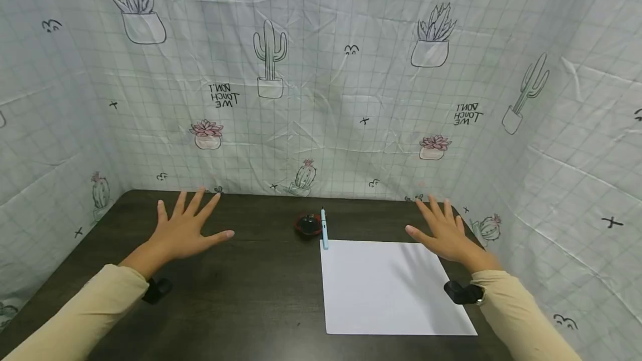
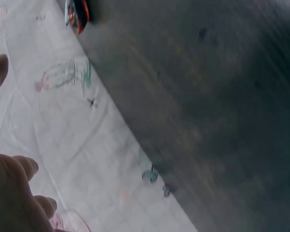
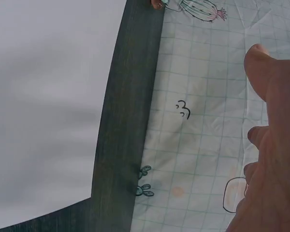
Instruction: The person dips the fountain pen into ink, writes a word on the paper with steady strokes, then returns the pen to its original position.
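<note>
Fingers spread, my left hand [image 1: 180,234] is held above the left part of the dark table, holding nothing. My right hand [image 1: 443,234], also spread and holding nothing, hovers over the far right corner of a white sheet of paper [image 1: 386,294] and casts a faint shadow on it. A light blue pen [image 1: 324,230] lies at the sheet's far left corner, its lower end overlapping the paper. Just left of the pen sits a small dark round object with a red rim [image 1: 308,225]; its kind is unclear. In the right wrist view the paper [image 3: 43,96] lies beyond the thumb.
A dark wooden table [image 1: 236,294] spreads under both hands. White cloth [image 1: 321,110] printed with cacti and a grid hangs behind it and along both sides. Black wrist cameras [image 1: 156,291] are strapped on both wrists.
</note>
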`<action>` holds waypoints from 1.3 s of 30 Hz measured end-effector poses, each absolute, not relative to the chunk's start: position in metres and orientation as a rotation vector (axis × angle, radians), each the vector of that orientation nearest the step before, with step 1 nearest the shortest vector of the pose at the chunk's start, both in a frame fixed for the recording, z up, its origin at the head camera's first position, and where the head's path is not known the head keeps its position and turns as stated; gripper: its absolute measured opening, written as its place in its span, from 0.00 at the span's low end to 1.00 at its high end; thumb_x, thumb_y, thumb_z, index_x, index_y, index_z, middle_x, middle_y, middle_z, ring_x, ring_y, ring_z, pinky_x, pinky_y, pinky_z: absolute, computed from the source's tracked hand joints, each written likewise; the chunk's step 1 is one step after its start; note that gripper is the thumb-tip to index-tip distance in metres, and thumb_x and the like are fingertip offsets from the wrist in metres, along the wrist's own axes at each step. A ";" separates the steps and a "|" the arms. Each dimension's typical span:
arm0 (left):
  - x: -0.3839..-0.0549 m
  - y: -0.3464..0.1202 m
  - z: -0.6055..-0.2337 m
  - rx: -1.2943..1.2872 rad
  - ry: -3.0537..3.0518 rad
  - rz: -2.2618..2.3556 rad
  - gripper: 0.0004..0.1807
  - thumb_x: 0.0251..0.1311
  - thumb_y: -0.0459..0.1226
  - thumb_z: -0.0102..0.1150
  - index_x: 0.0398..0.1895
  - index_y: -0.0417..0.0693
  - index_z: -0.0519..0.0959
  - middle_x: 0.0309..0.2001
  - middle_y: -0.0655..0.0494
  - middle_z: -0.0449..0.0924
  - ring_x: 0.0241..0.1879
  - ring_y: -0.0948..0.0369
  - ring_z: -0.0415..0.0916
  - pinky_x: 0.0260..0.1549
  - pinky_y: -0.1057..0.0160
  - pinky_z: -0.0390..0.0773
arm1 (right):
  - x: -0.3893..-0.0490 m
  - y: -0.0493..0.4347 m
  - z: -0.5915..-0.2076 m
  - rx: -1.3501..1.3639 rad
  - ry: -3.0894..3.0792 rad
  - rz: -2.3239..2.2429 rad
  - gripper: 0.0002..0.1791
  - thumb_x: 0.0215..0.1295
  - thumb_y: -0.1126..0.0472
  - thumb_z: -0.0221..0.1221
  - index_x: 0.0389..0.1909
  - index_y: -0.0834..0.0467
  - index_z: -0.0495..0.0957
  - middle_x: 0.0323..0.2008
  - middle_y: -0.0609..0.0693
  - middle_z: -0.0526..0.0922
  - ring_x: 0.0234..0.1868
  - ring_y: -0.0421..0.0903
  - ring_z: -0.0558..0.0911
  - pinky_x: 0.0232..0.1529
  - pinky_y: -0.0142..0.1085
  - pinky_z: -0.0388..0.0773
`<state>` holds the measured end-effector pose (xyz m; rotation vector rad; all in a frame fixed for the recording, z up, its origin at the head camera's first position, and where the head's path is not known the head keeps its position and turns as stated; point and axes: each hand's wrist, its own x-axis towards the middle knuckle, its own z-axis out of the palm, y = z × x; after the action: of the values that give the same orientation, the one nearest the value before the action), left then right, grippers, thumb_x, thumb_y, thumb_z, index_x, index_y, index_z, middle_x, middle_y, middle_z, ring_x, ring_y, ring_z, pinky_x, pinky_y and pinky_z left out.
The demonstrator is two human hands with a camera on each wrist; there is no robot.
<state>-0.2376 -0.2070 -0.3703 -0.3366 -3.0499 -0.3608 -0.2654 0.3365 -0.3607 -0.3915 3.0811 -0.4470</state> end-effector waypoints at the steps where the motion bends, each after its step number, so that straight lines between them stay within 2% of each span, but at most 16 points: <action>1: -0.237 -0.205 -0.372 -0.346 -3.047 -0.364 0.55 0.53 0.74 0.42 0.77 0.58 0.43 0.76 0.40 0.31 0.71 0.32 0.26 0.54 0.27 0.16 | -0.266 0.335 -0.362 -0.394 3.081 -0.449 0.46 0.69 0.35 0.46 0.77 0.54 0.38 0.74 0.67 0.30 0.69 0.71 0.23 0.57 0.75 0.27; 6: -0.236 -0.186 -0.384 -0.434 -3.033 -0.391 0.53 0.53 0.74 0.43 0.77 0.58 0.46 0.77 0.43 0.33 0.72 0.34 0.28 0.56 0.27 0.18 | -0.270 0.326 -0.369 -0.423 3.057 -0.495 0.46 0.69 0.35 0.47 0.77 0.54 0.40 0.74 0.65 0.30 0.70 0.70 0.23 0.58 0.74 0.26; 11: -0.234 -0.159 -0.401 -0.627 -3.027 -0.407 0.50 0.56 0.72 0.44 0.77 0.60 0.48 0.77 0.47 0.33 0.73 0.36 0.29 0.58 0.27 0.23 | -0.276 0.315 -0.376 -0.465 3.049 -0.513 0.46 0.69 0.36 0.47 0.77 0.55 0.41 0.75 0.65 0.32 0.70 0.70 0.24 0.58 0.74 0.27; 20: -0.218 -0.096 -0.429 -1.087 -3.064 -0.369 0.48 0.58 0.73 0.38 0.77 0.68 0.39 0.77 0.58 0.28 0.75 0.44 0.26 0.61 0.28 0.28 | -0.288 0.293 -0.395 -0.493 3.022 -0.546 0.45 0.68 0.35 0.47 0.76 0.54 0.44 0.75 0.64 0.36 0.72 0.69 0.28 0.60 0.73 0.32; 23: -0.211 -0.077 -0.437 -1.291 -3.049 -0.387 0.48 0.59 0.71 0.38 0.77 0.66 0.36 0.77 0.58 0.28 0.75 0.44 0.26 0.61 0.27 0.30 | -0.292 0.285 -0.404 -0.507 3.001 -0.572 0.45 0.68 0.35 0.47 0.77 0.53 0.44 0.75 0.63 0.36 0.72 0.68 0.29 0.61 0.72 0.33; 27: -0.205 -0.059 -0.444 -1.473 -3.028 -0.394 0.47 0.61 0.70 0.39 0.77 0.63 0.40 0.78 0.56 0.31 0.74 0.42 0.29 0.61 0.27 0.33 | -0.296 0.274 -0.415 -0.516 2.981 -0.600 0.45 0.68 0.34 0.48 0.77 0.52 0.44 0.76 0.62 0.37 0.73 0.67 0.30 0.62 0.72 0.35; 39: -0.200 -0.039 -0.453 -1.625 -3.102 -0.327 0.44 0.61 0.70 0.39 0.76 0.71 0.40 0.77 0.63 0.30 0.75 0.47 0.30 0.64 0.30 0.38 | -0.302 0.245 -0.435 -0.575 2.950 -0.655 0.43 0.67 0.37 0.50 0.76 0.53 0.49 0.75 0.62 0.41 0.73 0.67 0.35 0.63 0.71 0.40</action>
<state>-0.2002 -0.0392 -0.4533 -1.6247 -3.1019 -0.3267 -0.3017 0.2454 -0.4346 -0.5752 2.9499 -0.6548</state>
